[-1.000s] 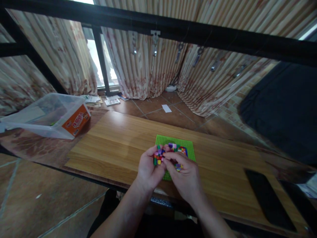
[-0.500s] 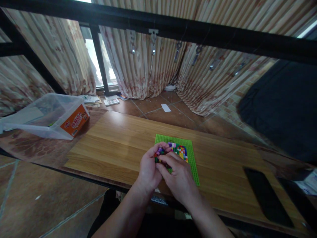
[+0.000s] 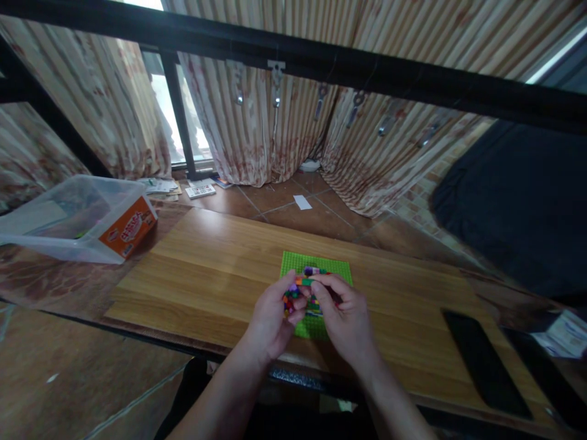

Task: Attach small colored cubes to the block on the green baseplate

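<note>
Cupped palm-up, my left hand (image 3: 271,318) holds a small heap of loose toy bricks (image 3: 290,299) in several colours. At its thumb and fingertips sits a short row of orange and green bricks (image 3: 303,282). My right hand (image 3: 347,315) pinches the green end of that row between thumb and forefinger. Both hands hover over a green baseplate (image 3: 293,261) lying on the wooden board. Coloured bricks (image 3: 316,271) are set on the baseplate, but my hands hide most of them.
A clear plastic bin (image 3: 87,244) with an orange label stands at the left. To the right lies a black phone-like slab (image 3: 486,363) on the wooden board (image 3: 197,269). A dark metal bar (image 3: 293,55) with hanging clips crosses above. Papers (image 3: 302,202) lie beyond the board.
My right hand has drawn back from the left palm to its fingertips, where an orange and green row of bricks now shows. The whole view has shifted slightly.
</note>
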`<state>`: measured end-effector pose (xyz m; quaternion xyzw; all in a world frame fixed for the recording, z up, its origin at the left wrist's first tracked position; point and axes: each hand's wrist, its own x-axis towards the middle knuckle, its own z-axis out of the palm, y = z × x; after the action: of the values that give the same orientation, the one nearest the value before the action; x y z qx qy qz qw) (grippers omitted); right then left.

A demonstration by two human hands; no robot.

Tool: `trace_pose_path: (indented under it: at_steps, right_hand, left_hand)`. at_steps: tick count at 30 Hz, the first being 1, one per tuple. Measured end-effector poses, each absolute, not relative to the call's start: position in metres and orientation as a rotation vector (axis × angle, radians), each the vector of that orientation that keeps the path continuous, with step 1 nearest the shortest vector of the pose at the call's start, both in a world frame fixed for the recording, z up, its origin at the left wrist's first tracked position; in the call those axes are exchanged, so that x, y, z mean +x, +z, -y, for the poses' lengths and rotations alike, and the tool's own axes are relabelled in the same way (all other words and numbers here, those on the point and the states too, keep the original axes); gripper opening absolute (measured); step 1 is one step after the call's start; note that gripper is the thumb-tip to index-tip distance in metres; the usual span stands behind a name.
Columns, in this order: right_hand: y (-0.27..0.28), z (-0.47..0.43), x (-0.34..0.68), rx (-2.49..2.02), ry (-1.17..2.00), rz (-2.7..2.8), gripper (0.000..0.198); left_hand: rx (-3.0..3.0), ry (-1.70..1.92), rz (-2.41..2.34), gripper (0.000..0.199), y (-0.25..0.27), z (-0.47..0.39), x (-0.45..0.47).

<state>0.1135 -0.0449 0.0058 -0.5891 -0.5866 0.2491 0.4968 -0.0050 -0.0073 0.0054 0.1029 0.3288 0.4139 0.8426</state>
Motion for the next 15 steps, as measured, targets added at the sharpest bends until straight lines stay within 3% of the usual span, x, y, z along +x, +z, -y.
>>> trace_pose_path:
  at_steps: [15]
  right_hand:
    - [0.0076, 0.0427, 0.1204, -1.448, 0.688, 1.506, 0.013]
  left_hand:
    - [0.601, 0.84, -0.76, 0.022, 0.0008, 0.0106, -0.0045]
